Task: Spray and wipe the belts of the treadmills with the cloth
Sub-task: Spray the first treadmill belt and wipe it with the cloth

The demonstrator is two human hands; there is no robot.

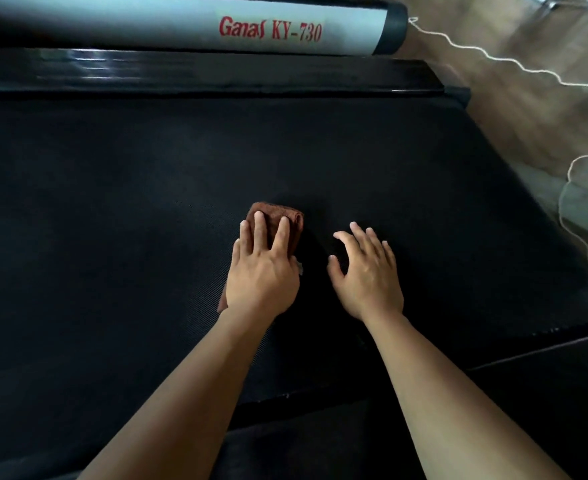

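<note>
- The cloth point(278, 216) is brown and folded into a thick pad. It lies on the treadmill belt point(112, 202), about midway between the belt's far and near edges. One end sticks out past the fingertips and a corner shows beside the wrist.
- The left hand point(263, 275) lies flat on top of the cloth, fingers straight and slightly spread, pressing it down on the belt rather than clutching it.
- The right hand point(367, 275) is just beside the left, on the side of the belt's right end, and is apart from the cloth. Its fingers are spread and relaxed and it holds nothing. Whether the palm actually touches the belt cannot be told.
- The belt is black with a fine ribbed texture. It runs out of view to the left.
- Along the belt's far edge runs a glossy black strip point(181, 69) that catches some light.
- Beyond the strip lies a pale grey rail point(147, 26) with a dark end cap. Red lettering on the rail reads "Ganas KY-730" point(270, 29).
- Along the belt's near edge sits a dark frame point(320, 445), under both forearms.
- Past the belt's right end is a brownish floor point(528, 109), where a thin white cord point(493, 58) snakes in loose curves.
</note>
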